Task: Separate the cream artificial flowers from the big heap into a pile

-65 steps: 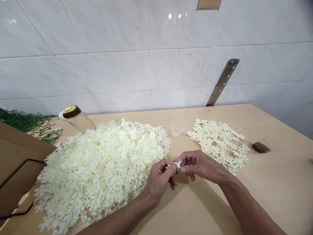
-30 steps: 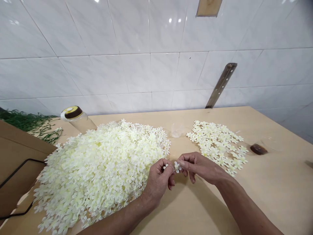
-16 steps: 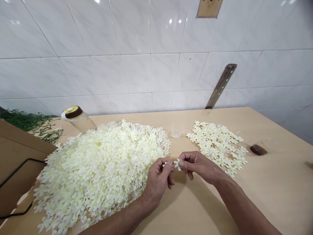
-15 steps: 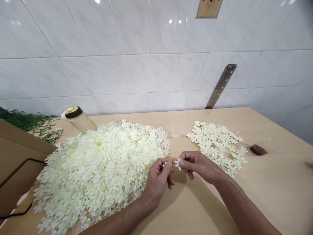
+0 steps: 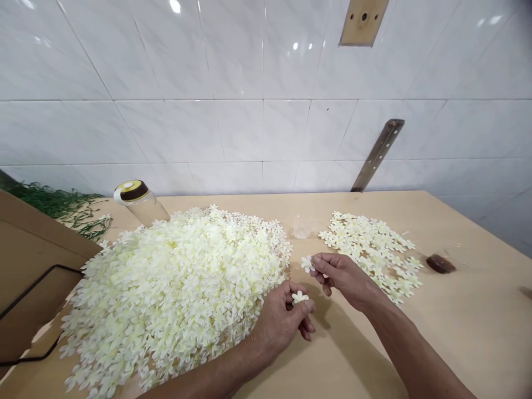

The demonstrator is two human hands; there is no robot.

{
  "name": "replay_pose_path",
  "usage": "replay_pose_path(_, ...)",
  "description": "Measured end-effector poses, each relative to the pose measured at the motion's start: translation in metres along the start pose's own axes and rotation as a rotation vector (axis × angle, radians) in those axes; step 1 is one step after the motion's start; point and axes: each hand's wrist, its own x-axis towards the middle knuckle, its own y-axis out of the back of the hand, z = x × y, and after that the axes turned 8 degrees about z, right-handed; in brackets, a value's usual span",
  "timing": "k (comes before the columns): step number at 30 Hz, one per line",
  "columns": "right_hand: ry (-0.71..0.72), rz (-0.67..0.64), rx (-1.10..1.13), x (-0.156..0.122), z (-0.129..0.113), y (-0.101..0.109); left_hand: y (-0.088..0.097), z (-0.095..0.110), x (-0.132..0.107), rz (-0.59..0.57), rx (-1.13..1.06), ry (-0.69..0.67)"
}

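My left hand (image 5: 286, 310) is closed on a white artificial flower (image 5: 300, 298), which rests between thumb and curled fingers. Pinched in my right hand (image 5: 338, 274) is another small white artificial flower (image 5: 307, 264), held just above and to the right of the left hand. To the left, a big heap of loose white-yellow flowers (image 5: 178, 288) reaches up to my left wrist. Beyond my right hand lies a smaller, flatter spread of the same flowers (image 5: 366, 238).
A small clear cup (image 5: 302, 227) stands behind my hands. At right is a clear container with dark liquid (image 5: 440, 264). A lidded bottle (image 5: 143, 202), green stems (image 5: 62, 205) and a cardboard box (image 5: 37, 266) are at left. A metal bracket (image 5: 377, 155) leans at the tiled wall.
My hands have moved apart: the left has dropped lower and to the right, the right has risen slightly with its flower. The flower in my left hand shows more fully now. The view has shifted slightly.
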Motion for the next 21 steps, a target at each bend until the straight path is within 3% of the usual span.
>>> replay_pose_path(4,0.068,0.067,-0.251,0.01,-0.01,-0.01,0.002,-0.002,0.002,-0.03,0.017,-0.008)
replay_pose_path(7,0.125,0.044,-0.372,0.015,-0.029,-0.027,0.002,-0.002,0.003,-0.028,0.044,-0.028)
replay_pose_path(10,0.205,-0.095,-0.299,0.017,-0.047,-0.043,0.001,-0.002,0.003,-0.011,0.052,-0.016)
replay_pose_path(12,0.253,-0.103,-0.219,0.02,-0.052,-0.048,0.002,-0.001,0.005,0.003,0.024,-0.007)
replay_pose_path(16,0.251,0.071,-0.278,0.023,-0.038,-0.039,0.007,0.005,0.011,0.032,-0.016,-0.095)
replay_pose_path(21,0.128,0.063,-0.231,0.013,-0.008,-0.018,0.015,0.012,0.017,0.109,0.032,-0.171)
